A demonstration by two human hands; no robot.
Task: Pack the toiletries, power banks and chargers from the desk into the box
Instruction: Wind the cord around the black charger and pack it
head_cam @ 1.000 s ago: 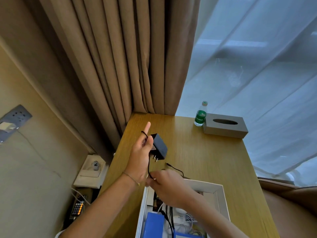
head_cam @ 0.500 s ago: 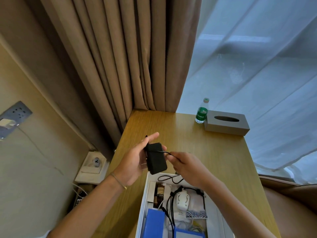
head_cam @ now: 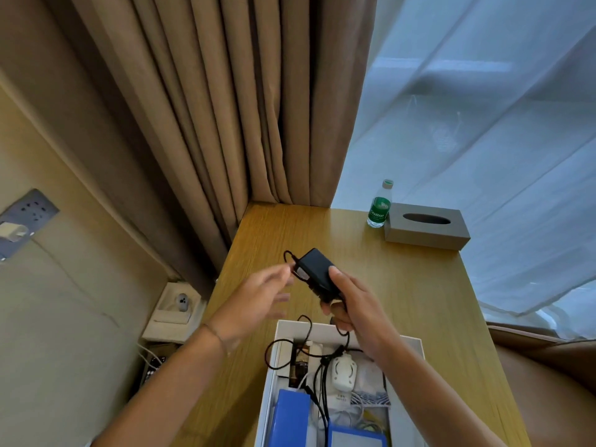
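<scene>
Holding a black block-shaped plastic charger (head_cam: 315, 269) above the wooden surface (head_cam: 403, 285), right hand (head_cam: 354, 304) grips it; left hand (head_cam: 258, 298), fingers loose, holds nothing. Step: stowing charger. Next: lower it, trailing cable included, toward six o'clock into the white rectangular box (head_cam: 414, 343).

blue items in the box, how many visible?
2. One blue box stands at the left side of the white box; another lies at the bottom edge, right of it. The frame edge may hide more.

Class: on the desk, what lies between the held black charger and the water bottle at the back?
Nothing: the head view shows bare desk between the black charger and the water bottle.
</scene>
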